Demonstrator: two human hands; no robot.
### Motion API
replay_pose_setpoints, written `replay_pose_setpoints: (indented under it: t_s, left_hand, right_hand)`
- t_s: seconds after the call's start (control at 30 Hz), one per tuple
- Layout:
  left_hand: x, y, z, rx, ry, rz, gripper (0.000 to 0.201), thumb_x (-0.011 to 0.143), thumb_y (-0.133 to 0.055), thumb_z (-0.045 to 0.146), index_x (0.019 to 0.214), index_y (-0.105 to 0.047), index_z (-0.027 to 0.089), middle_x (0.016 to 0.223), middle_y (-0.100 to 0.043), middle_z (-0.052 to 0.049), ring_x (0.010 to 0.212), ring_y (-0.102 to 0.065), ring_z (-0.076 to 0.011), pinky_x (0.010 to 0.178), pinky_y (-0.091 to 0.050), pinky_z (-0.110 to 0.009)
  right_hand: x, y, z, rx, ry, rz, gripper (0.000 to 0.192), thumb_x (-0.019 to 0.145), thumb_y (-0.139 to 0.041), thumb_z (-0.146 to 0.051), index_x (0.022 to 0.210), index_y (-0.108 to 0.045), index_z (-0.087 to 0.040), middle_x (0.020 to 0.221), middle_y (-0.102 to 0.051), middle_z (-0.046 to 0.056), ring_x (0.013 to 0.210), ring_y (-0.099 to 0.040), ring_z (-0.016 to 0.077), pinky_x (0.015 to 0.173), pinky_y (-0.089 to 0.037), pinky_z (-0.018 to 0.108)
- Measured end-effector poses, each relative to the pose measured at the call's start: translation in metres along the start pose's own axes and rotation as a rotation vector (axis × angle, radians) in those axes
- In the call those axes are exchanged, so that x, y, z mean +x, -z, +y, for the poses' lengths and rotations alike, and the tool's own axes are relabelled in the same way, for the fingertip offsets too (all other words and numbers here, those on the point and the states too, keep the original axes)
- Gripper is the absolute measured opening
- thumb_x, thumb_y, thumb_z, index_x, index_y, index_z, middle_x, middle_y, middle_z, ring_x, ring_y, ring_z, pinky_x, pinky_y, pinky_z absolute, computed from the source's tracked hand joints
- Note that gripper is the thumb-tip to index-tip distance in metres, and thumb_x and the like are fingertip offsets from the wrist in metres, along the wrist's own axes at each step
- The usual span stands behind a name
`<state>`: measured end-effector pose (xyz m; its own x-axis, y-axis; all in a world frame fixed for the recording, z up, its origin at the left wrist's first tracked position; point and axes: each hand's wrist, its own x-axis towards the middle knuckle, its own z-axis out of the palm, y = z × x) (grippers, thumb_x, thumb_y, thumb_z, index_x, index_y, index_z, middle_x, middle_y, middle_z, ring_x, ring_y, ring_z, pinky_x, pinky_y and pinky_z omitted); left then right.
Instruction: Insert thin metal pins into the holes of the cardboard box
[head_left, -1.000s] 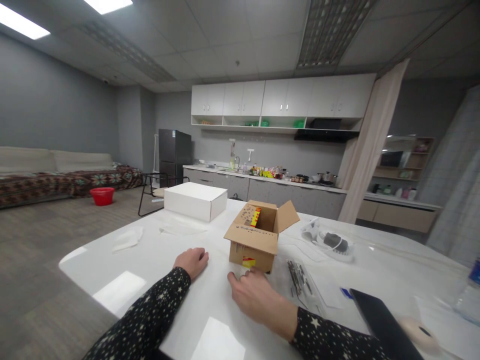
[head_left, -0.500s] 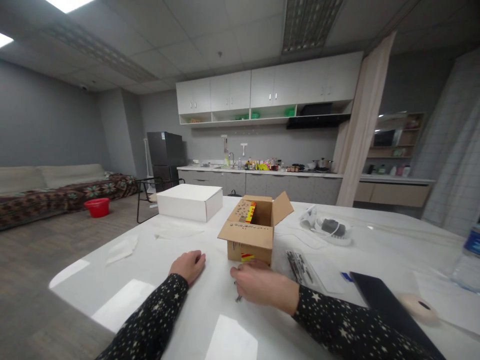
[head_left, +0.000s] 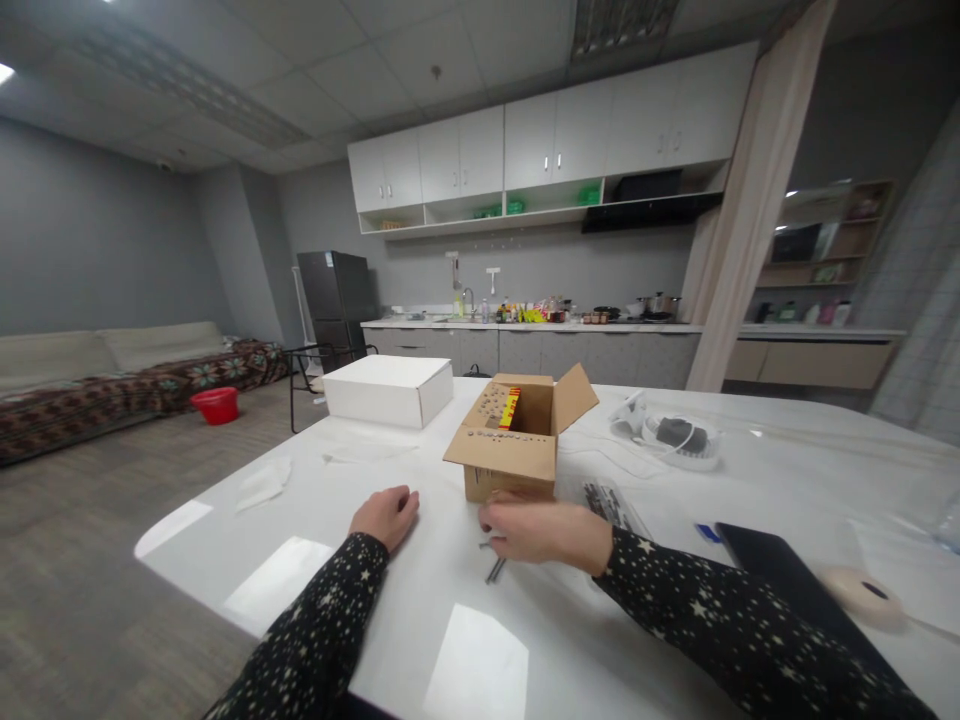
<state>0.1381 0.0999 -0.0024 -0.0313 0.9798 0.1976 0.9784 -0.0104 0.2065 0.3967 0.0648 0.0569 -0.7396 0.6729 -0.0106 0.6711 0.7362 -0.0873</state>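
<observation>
Glossy white bench (head_left: 427, 590) bears an open carton (head_left: 517, 485), flaps (head_left: 510, 453) already dotted; slim metal pieces (head_left: 495, 571) lie loose by the right hand (head_left: 544, 530), apart from the left hand (head_left: 384, 517); both grips are hidden.

Right hand (head_left: 541, 530) near slim metal pieces (head_left: 495, 570), before an open cardboard box (head_left: 504, 456); left hand (head_left: 384, 517) on the table (head_left: 420, 610).

The head camera looks forward and down from just above the near side of the white worktop (head_left: 420, 610), with the left sleeve (head_left: 315, 620) and right sleeve (head_left: 697, 605) close in the foreground. The cardboard box (head_left: 514, 455) stands near mid-frame; the wide view reaches the wall cabinets (head_left: 570, 135) well beyond, the ceiling (head_left: 390, 80), the sofa (head_left: 165, 350) at left and the beige curtain (head_left: 757, 190) at right.
</observation>
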Motion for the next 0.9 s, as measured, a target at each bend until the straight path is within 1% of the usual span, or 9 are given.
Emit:
replay_pose_setpoints:
  t_s: [0.17,0.33,0.43,0.53,0.63,0.67,0.7,0.8,0.9]
  left_hand:
    - [0.006,0.000,0.008,-0.012,-0.010,-0.004,0.038,0.091,-0.034,0.042,0.062,-0.048,0.022,0.072,-0.067,-0.006,0.072,-0.059,-0.0201,0.063,-0.031,-0.029]
    - [0.005,-0.001,0.014,-0.012,-0.013,-0.010,0.038,0.091,-0.034,0.042,0.061,-0.045,0.022,0.071,-0.066,-0.005,0.071,-0.059,-0.0199,0.063,-0.031,-0.028]
    - [0.004,0.000,0.018,-0.013,-0.015,-0.008,0.038,0.091,-0.034,0.042,0.061,-0.044,0.022,0.070,-0.065,-0.005,0.072,-0.059,-0.0200,0.064,-0.032,-0.028]
    - [0.004,0.001,0.021,-0.019,-0.018,-0.001,0.039,0.092,-0.034,0.042,0.060,-0.043,0.022,0.068,-0.065,-0.005,0.070,-0.058,-0.0197,0.064,-0.032,-0.028]
    - [0.004,0.002,0.022,-0.030,-0.029,0.010,0.039,0.092,-0.034,0.042,0.060,-0.044,0.022,0.067,-0.064,-0.005,0.068,-0.058,-0.0192,0.064,-0.032,-0.027]
    - [0.004,0.003,0.022,-0.034,-0.034,0.012,0.039,0.092,-0.034,0.042,0.060,-0.044,0.022,0.067,-0.064,-0.004,0.068,-0.057,-0.0190,0.063,-0.033,-0.027]
    - [0.004,0.003,0.022,-0.036,-0.039,0.013,0.039,0.092,-0.035,0.042,0.060,-0.044,0.022,0.066,-0.064,-0.004,0.068,-0.057,-0.0187,0.063,-0.033,-0.027]
    - [0.004,0.004,0.022,-0.033,-0.042,0.025,0.039,0.092,-0.034,0.041,0.060,-0.045,0.022,0.065,-0.063,-0.004,0.067,-0.058,-0.0183,0.063,-0.032,-0.027]
    - [0.002,0.002,0.023,-0.026,-0.048,0.038,0.039,0.092,-0.034,0.041,0.061,-0.046,0.022,0.067,-0.064,-0.004,0.069,-0.058,-0.0187,0.063,-0.032,-0.027]
  right_hand:
    - [0.011,-0.006,0.001,-0.186,-0.052,-0.036,0.017,0.073,-0.056,-0.008,0.082,-0.070,-0.009,0.081,-0.070,0.014,0.073,-0.065,0.0232,0.064,-0.050,0.030]
    - [0.014,-0.012,0.012,-0.191,0.002,-0.039,0.015,0.069,-0.062,-0.016,0.079,-0.072,-0.009,0.073,-0.070,0.013,0.063,-0.062,0.0215,0.057,-0.048,0.030]
    - [0.010,-0.007,0.018,-0.155,0.072,-0.036,0.014,0.067,-0.064,-0.022,0.073,-0.070,-0.010,0.065,-0.066,0.009,0.054,-0.055,0.0180,0.051,-0.043,0.028]
    - [0.002,0.010,0.018,-0.103,0.107,-0.030,0.013,0.067,-0.063,-0.024,0.068,-0.066,-0.012,0.061,-0.062,0.005,0.048,-0.046,0.0142,0.046,-0.035,0.026]
    - [-0.013,0.039,0.011,-0.027,0.091,-0.049,0.012,0.070,-0.060,-0.027,0.068,-0.061,-0.015,0.061,-0.057,0.002,0.047,-0.041,0.0125,0.042,-0.028,0.025]
    - [-0.019,0.050,0.008,-0.007,0.098,-0.027,0.011,0.071,-0.059,-0.027,0.069,-0.060,-0.016,0.061,-0.056,0.002,0.048,-0.040,0.0125,0.042,-0.027,0.025]
    - [-0.026,0.060,0.003,0.008,0.106,0.023,0.010,0.071,-0.059,-0.027,0.071,-0.060,-0.017,0.064,-0.056,0.001,0.050,-0.040,0.0126,0.043,-0.027,0.025]
    - [-0.051,0.087,-0.013,0.044,0.129,0.034,0.008,0.072,-0.060,-0.026,0.076,-0.058,-0.019,0.069,-0.056,0.001,0.055,-0.041,0.0126,0.046,-0.027,0.025]
    - [-0.076,0.105,-0.026,0.103,0.176,0.050,0.008,0.075,-0.060,-0.023,0.080,-0.056,-0.020,0.075,-0.058,0.001,0.061,-0.045,0.0130,0.050,-0.030,0.025]
